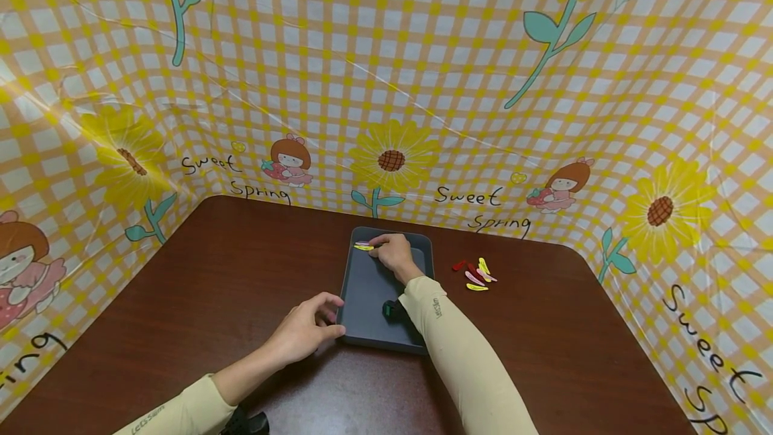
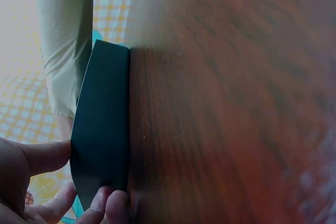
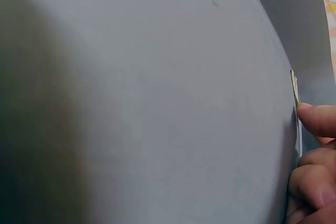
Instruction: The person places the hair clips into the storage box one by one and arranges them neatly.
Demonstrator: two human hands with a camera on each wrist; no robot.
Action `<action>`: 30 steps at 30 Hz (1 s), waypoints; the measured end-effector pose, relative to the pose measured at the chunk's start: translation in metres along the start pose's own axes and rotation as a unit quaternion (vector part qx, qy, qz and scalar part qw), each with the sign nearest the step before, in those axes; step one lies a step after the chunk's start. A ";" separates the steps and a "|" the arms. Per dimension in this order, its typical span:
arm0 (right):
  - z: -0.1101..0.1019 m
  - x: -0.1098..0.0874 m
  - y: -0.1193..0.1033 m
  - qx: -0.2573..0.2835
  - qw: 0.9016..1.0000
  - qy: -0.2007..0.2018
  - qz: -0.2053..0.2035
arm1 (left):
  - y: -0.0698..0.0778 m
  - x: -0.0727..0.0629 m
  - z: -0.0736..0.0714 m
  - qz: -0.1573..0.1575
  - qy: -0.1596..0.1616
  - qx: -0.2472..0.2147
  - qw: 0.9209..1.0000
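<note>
Inside the grey rectangular tray (image 1: 386,287), my right hand (image 1: 394,254) reaches to the far left corner. Its thumb and fingers pinch the end of a yellow hair clip (image 1: 364,248), which lies close alongside a pink hair clip (image 1: 362,243). In the right wrist view the thumb presses on the thin edge of the clip (image 3: 294,85), and the other fingers are curled beneath. My left hand (image 1: 306,327) rests against the tray's left side near the front corner. In the left wrist view its thumb touches the rim while fingertips lie on the outer wall (image 2: 102,124).
To the right of the tray, a loose group of red, yellow and pink hair clips (image 1: 475,276) lies on the dark brown table (image 1: 543,334). A checked cloth (image 1: 338,72) with flowers hangs behind the table and along both sides.
</note>
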State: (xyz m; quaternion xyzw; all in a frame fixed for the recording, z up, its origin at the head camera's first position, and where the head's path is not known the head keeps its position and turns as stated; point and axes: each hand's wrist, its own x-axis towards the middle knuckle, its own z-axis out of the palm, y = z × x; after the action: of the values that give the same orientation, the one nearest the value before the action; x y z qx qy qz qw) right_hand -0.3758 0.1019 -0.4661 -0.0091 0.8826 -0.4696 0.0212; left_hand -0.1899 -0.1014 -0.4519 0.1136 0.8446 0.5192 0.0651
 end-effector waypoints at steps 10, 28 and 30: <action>0.000 0.000 -0.001 -0.001 1.000 -0.002 0.005 | 0.002 -0.001 0.000 -0.002 0.005 0.004 1.000; -0.002 0.003 -0.001 -0.002 1.000 0.006 0.009 | 0.001 -0.001 0.001 0.002 0.004 0.006 1.000; -0.005 0.002 -0.002 -0.001 1.000 0.004 0.010 | 0.001 -0.001 0.000 0.001 0.005 0.005 1.000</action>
State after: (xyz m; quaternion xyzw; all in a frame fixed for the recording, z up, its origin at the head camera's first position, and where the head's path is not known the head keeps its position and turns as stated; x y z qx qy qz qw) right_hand -0.3776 0.1050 -0.4611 0.0013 0.8834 -0.4682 0.0223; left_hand -0.1883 -0.1010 -0.4511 0.1118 0.8473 0.5157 0.0595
